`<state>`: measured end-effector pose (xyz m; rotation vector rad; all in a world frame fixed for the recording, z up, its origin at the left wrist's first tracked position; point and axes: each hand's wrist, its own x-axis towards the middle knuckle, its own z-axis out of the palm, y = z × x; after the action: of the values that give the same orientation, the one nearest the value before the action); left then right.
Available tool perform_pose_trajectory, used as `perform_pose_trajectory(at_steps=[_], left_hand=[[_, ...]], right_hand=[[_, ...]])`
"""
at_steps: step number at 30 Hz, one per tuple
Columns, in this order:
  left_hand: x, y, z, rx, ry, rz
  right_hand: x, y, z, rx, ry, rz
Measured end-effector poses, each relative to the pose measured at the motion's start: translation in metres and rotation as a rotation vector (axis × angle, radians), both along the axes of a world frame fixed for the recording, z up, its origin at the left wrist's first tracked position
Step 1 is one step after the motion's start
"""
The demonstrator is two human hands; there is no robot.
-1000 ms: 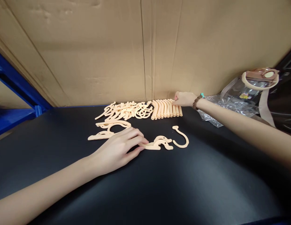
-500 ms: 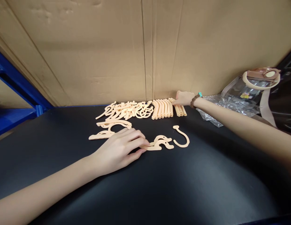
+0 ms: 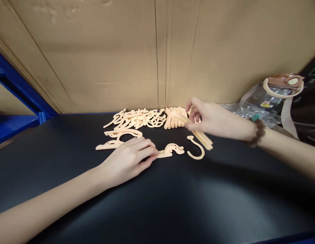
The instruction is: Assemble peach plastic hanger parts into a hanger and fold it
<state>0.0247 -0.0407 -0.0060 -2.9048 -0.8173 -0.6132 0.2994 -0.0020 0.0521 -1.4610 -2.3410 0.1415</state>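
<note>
My left hand point(image 3: 133, 161) rests low over the black tabletop, its fingertips closed on the ends of two small cream plastic hanger pieces point(image 3: 171, 149) with curved tips, which lie overlapped. Above the table, my right hand point(image 3: 202, 117) grips a long cream hanger arm point(image 3: 203, 139) that slants down to the right; motion blurs it a little. Just below that arm lies a loose hanger hook point(image 3: 198, 154). Left of my left hand are more hanger parts point(image 3: 109, 145), partly covered by the hand.
At the back, a row of hanger arms point(image 3: 174, 118) sits beside a heap of hooks and curved parts point(image 3: 137, 118). Crinkled clear plastic point(image 3: 238, 110) and a strapped bottle point(image 3: 276, 91) are at right. Cardboard point(image 3: 109, 57) walls the rear; a blue frame point(image 3: 20, 84) stands left.
My right hand has come away from the row of hanger arms toward me with one arm in its grip. Under my left fingers, the two small pieces have shifted closer together.
</note>
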Motion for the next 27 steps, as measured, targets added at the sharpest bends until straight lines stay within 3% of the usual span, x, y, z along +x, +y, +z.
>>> perform_pose_trajectory(at_steps=[5,9,16,27], left_hand=[[-0.002,0.002,-0.001,-0.048,-0.022,0.016],[-0.003,0.003,-0.002,-0.083,-0.075,0.046],[-0.005,0.001,-0.001,-0.07,-0.144,0.077],[-0.007,0.001,0.001,-0.002,-0.153,-0.048]], right_hand=[[-0.032,-0.064,-0.011,0.054,-0.089,0.246],[-0.048,-0.086,-0.017,-0.004,-0.12,0.335],[-0.055,-0.082,-0.027,0.071,-0.171,0.435],[-0.053,-0.056,-0.034,0.052,-0.119,0.44]])
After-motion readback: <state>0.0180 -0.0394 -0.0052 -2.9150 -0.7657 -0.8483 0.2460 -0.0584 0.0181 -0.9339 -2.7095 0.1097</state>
